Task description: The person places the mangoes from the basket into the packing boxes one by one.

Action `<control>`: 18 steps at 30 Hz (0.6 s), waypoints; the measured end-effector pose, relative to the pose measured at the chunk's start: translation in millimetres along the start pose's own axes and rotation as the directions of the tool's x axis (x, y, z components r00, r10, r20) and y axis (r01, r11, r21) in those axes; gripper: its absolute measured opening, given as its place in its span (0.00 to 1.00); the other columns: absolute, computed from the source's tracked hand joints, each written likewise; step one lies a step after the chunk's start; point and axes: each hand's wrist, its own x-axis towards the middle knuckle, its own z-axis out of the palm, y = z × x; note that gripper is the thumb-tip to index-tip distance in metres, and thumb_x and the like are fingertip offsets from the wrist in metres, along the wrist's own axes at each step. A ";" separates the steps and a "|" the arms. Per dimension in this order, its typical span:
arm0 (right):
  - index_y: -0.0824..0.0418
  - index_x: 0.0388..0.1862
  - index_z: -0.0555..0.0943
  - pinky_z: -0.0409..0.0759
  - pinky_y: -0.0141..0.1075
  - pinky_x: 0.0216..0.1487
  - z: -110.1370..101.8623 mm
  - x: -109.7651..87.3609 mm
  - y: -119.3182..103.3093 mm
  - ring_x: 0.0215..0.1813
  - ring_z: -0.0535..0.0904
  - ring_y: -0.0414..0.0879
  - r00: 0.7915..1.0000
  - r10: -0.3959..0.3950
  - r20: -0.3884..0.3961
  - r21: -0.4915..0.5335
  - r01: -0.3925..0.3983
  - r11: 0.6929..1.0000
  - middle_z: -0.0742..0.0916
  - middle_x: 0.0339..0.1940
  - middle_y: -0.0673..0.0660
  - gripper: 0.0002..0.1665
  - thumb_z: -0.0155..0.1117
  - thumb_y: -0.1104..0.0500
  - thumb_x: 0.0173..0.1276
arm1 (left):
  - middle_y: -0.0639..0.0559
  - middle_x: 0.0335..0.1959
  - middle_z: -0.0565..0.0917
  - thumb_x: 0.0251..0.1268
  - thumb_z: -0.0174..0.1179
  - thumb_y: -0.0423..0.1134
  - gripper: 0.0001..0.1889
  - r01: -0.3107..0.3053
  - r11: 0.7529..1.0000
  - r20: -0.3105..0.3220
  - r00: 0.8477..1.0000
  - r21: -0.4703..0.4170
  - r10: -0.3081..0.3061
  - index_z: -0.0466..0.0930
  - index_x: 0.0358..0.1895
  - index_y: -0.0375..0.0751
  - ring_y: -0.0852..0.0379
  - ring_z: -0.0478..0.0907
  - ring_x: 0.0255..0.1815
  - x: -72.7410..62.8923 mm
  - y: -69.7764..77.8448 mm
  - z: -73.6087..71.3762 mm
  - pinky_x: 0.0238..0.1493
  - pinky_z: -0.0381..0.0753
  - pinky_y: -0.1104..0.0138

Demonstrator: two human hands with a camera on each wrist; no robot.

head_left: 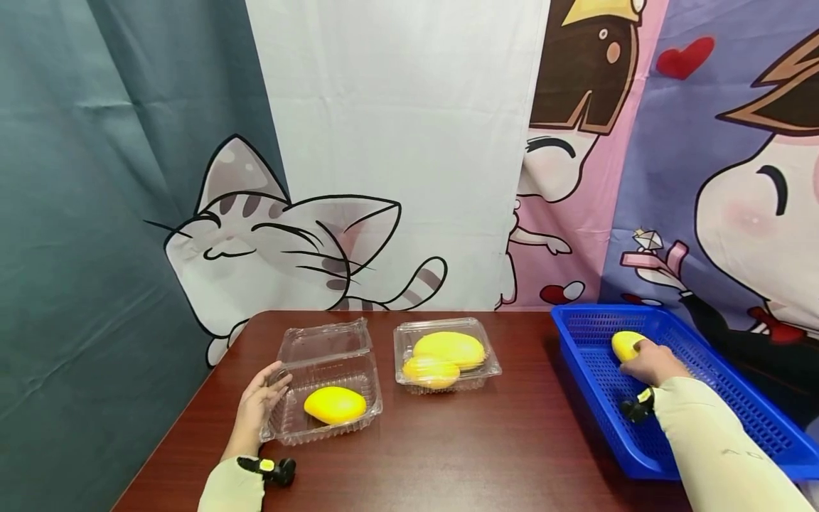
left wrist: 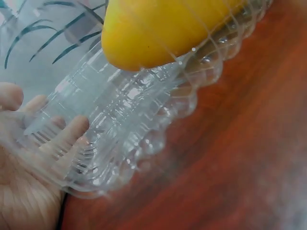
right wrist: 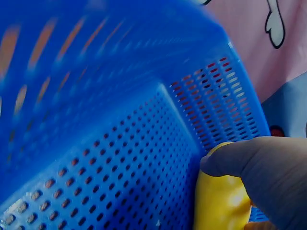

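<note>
My left hand (head_left: pixel 256 404) is at the left side of an open clear plastic container (head_left: pixel 301 434), fingers over its edge, gripping it. In the left wrist view some of these fingers (left wrist: pixel 72 132) show through the clear wall. One yellow mango (head_left: pixel 335 405) lies inside, and the hinged lid (head_left: pixel 326 343) stands raised at the back. Over on the right, my right hand (head_left: pixel 655 364) reaches into a blue basket (head_left: pixel 591 398) and grips another mango (right wrist: pixel 220 203). In the right wrist view the thumb lies across its top; the other fingers are mostly hidden.
A second clear container (head_left: pixel 470 384) with yellow mangoes (head_left: pixel 449 348) stands at the back middle of the brown table (head_left: pixel 448 455), its lid down. Behind hangs a cartoon-printed cloth (head_left: pixel 409 142). The basket's perforated walls rise around the right hand.
</note>
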 end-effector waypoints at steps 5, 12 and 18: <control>0.84 0.66 0.53 0.68 0.72 0.53 6.8 3.8 12.8 0.54 0.67 0.83 0.995 0.068 -0.079 0.063 -0.063 0.996 0.67 0.53 0.88 0.53 0.67 0.50 0.59 | 0.69 0.58 0.77 0.65 0.33 0.15 0.34 0.003 1.000 -0.001 1.000 -0.016 -0.003 0.77 0.65 0.45 0.65 0.82 0.55 3.4 1.3 0.0 0.56 0.78 0.74; 0.80 0.68 0.52 0.68 0.72 0.53 15.5 15.1 25.8 0.54 0.66 0.84 0.995 0.072 -0.074 0.105 -0.064 0.992 0.66 0.55 0.87 0.54 0.70 0.50 0.59 | 0.68 0.59 0.78 0.65 0.33 0.15 0.34 0.021 1.000 -0.011 1.000 -0.023 -0.022 0.78 0.64 0.48 0.65 0.82 0.55 5.4 2.3 0.4 0.56 0.78 0.74; 0.78 0.58 0.58 0.70 0.67 0.49 14.6 21.7 28.3 0.49 0.71 0.78 0.998 0.030 -0.062 0.104 -0.023 0.994 0.71 0.50 0.85 0.44 0.72 0.55 0.56 | 0.70 0.59 0.78 0.65 0.33 0.16 0.34 0.032 0.999 -0.027 0.999 -0.015 -0.033 0.78 0.64 0.47 0.65 0.82 0.54 4.6 2.3 1.0 0.56 0.78 0.74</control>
